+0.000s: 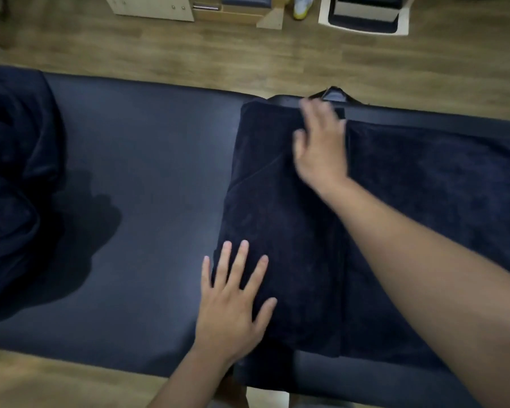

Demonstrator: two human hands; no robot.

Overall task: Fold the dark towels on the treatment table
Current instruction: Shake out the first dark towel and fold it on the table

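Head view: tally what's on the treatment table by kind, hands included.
Hands: 2, left hand and right hand, both on the flat towel
Dark towel masses: 2, crumpled heap and flat towel; its layers can't be separated
Total: 4

The left hand (233, 301), right hand (318, 148) and both forearms (409, 260) are bare.

Navy towels (283, 219) on black table (147, 160); tan wood-grain floor (189, 54).

Bare table (147, 178) lies open between the heaped towels (15, 172) at left and the flat towel (283, 231).
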